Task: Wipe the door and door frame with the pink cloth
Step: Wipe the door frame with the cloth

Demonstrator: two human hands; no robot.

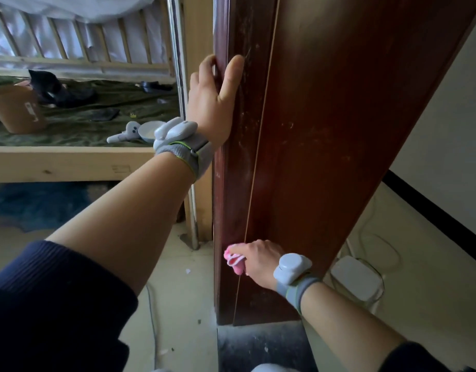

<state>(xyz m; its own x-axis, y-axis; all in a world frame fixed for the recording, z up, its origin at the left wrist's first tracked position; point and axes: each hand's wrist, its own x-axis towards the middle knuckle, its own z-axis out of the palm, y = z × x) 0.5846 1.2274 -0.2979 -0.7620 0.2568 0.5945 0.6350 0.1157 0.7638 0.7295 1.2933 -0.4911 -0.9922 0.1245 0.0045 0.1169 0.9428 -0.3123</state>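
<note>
A dark red-brown wooden door frame (325, 130) runs down the middle of the head view, scuffed and dusty, with a thin seam along it. My left hand (215, 103) grips its left edge high up, thumb on the front face and fingers wrapped round the edge. Low down near the floor, my right hand (258, 261) holds a bunched pink cloth (234, 260) and presses it against the frame at the seam. Both wrists wear grey bands with a pale device.
A wooden bunk bed (70, 162) with a green sheet and scattered items stands to the left, a metal pole (178, 63) beside it. A white box (357, 277) with cables lies on the floor to the right. A black threshold strip (258, 347) lies below the frame.
</note>
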